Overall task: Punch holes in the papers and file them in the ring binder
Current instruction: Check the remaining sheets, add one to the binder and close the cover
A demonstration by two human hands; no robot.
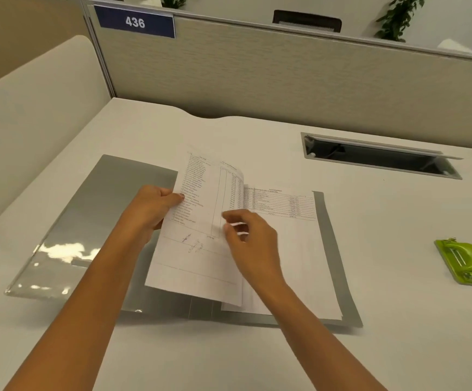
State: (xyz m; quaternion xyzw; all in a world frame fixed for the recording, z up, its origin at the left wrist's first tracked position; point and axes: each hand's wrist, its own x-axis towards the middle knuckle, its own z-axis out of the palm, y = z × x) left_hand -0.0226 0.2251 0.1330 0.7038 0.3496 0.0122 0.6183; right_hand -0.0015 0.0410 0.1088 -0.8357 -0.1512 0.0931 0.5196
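fingers (177, 196) of left hand (151, 208) pinch sheet (198, 258); right hand (253, 241) curled over binder (102, 215), hold unclear

Two bare arms, two bare hands
The left hand (156, 204) and the right hand (250, 238) are on long, slim arms (68, 320) — bare as far as they show. Small white streaks cross the right hand's fingers (229, 215), too blurred to tell what.

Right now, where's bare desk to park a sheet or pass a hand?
Free: the desk strip between the ring binder and the hole punch; the band behind the binder up to the partition, left of the cable slot. Crowded: centre, where left hand and right hand meet at the sheet; forearms cross the near edge.
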